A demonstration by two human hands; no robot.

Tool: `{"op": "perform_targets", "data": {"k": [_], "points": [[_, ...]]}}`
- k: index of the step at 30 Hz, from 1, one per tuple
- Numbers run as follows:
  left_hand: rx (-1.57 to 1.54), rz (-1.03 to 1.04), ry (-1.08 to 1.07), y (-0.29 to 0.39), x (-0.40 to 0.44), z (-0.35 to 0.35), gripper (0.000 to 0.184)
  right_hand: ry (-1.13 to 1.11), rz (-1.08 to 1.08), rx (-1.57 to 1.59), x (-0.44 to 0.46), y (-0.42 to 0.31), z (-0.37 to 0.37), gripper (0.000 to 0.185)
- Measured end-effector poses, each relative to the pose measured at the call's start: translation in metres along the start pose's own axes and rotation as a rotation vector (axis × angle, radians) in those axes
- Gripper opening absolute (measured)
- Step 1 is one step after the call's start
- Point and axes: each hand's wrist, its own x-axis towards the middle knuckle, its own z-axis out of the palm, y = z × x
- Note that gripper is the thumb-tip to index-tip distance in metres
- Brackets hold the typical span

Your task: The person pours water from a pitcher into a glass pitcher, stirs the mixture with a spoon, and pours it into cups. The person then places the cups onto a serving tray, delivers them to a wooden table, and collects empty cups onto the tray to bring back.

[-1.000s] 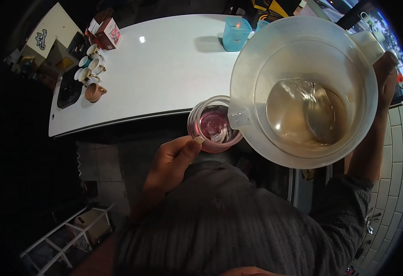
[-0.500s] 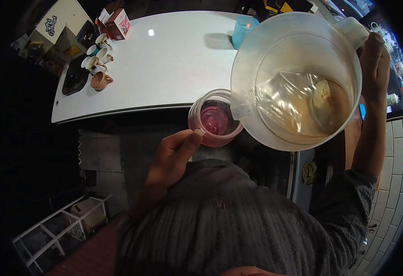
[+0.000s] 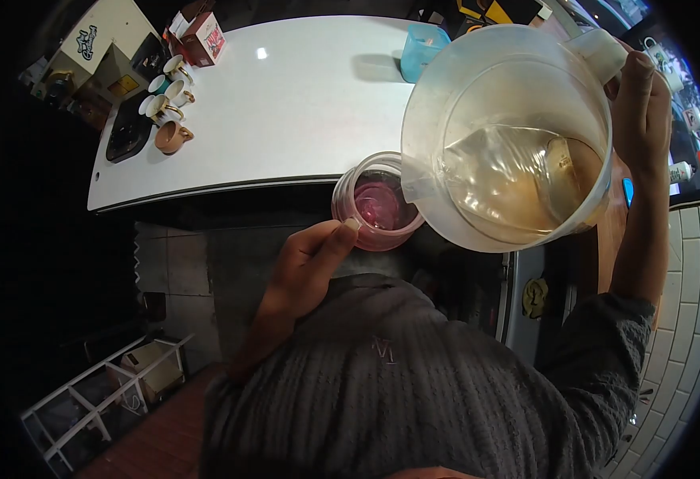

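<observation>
My right hand (image 3: 644, 108) is closed round the handle of a large translucent plastic pitcher (image 3: 518, 88), which is tilted with its spout to the left. Clear liquid lies in the pitcher. The spout overlaps the right rim of a round clear jar (image 3: 378, 203) with pinkish liquid in it. My left hand (image 3: 312, 259) pinches the near left rim of the jar with thumb and fingers. Whether liquid is running from the spout cannot be made out.
Beyond the jar is a white counter (image 3: 286, 96). On it stand several cups (image 3: 173, 137) beside a black tray (image 3: 129, 132), a red and white box (image 3: 204, 40) and a blue container (image 3: 423, 52). A white metal rack (image 3: 94, 407) is at lower left.
The pitcher has tipped further and now looks narrower, its spout still at the jar. The view has shifted slightly. My left hand keeps its pinch on the jar rim.
</observation>
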Motion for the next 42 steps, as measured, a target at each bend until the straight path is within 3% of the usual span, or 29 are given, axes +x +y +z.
{"op": "perform_targets", "data": {"k": [2, 4, 40, 42], "points": [[0.000, -0.015, -0.005, -0.001, 0.000, 0.001, 0.044, 0.031, -0.007, 0.023, -0.001, 0.002, -0.001, 0.065], [0.000, -0.030, -0.010, -0.001, 0.000, 0.002, 0.044, -0.120, 0.008, -0.025, 0.000, 0.009, -0.011, 0.064], [-0.040, -0.038, -0.062, -0.010, 0.012, 0.006, 0.043, -0.115, -0.050, -0.217, -0.004, 0.016, -0.005, 0.055], [-0.099, 0.013, -0.041, -0.017, 0.014, 0.007, 0.036, -0.128, -0.034, -0.204, -0.004, 0.016, -0.006, 0.054]]}}
